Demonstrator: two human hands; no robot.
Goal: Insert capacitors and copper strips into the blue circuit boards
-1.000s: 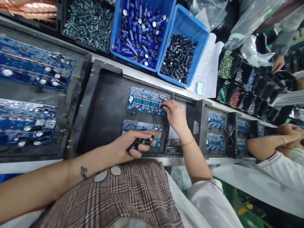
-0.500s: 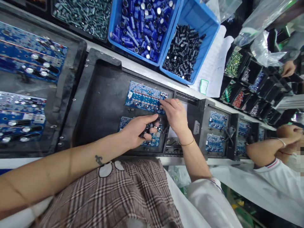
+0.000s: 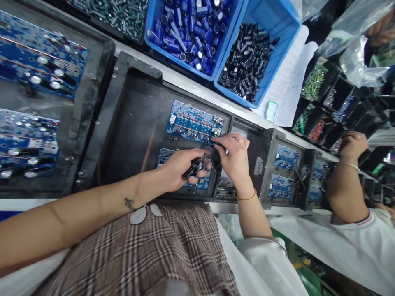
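Note:
My left hand [image 3: 187, 169] is curled around several black capacitors [image 3: 194, 167], palm up, over the lower blue circuit board [image 3: 165, 155], which it partly covers. Just right of it, my right hand [image 3: 234, 154] has thumb and fingers closed together in a pinch. A small dark part, seemingly a black capacitor, shows at its fingertips by the lower right corner of the upper circuit board [image 3: 194, 123]. A capacitor with a pale top [image 3: 215, 132] stands on that corner. Both boards lie in a black tray [image 3: 135, 119].
Behind the tray stand a blue bin [image 3: 212, 76] of blue capacitors and another bin [image 3: 274, 65] of black ones. Larger populated boards [image 3: 40, 70] sit in a tray at left. Paper sheets [image 3: 288, 90] and small parts boxes lie right; a co-worker's arm [image 3: 345, 176] reaches there.
My right hand has drawn back down and right from the upper board's corner, uncovering the pale-topped capacitor. The left hand stays close by. The co-worker's hand has moved up toward the parts boxes.

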